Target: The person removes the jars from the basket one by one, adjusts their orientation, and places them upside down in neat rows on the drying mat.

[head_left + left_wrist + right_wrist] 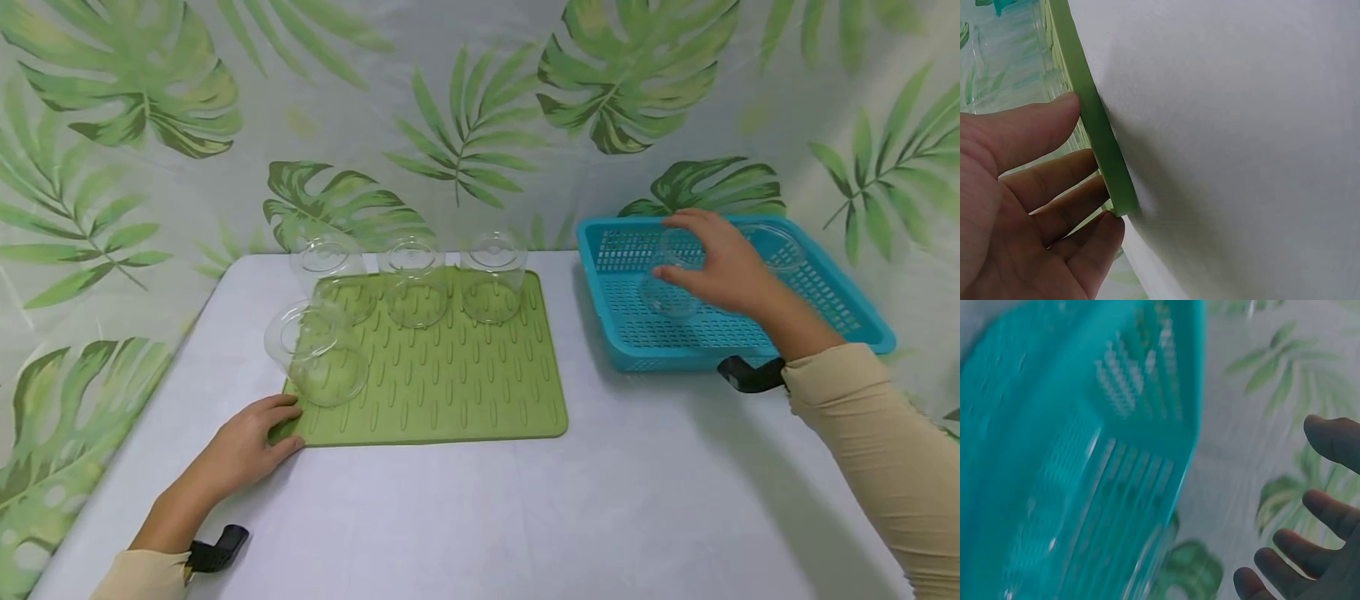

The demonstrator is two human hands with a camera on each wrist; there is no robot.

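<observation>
The right hand (1335, 565) spreads its fingers; across from the fingertips is a blue basket (1166, 431), with leaf-patterned cloth (1229, 462) behind the hand.

Bright head view, soft shadows on cloth (525, 517), dimmer right-wrist view, basket (1085, 425) blurred

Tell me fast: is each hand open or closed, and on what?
Left hand: closed, holding a corner of the green mat.
Right hand: open above the blue basket, holding nothing.
</observation>
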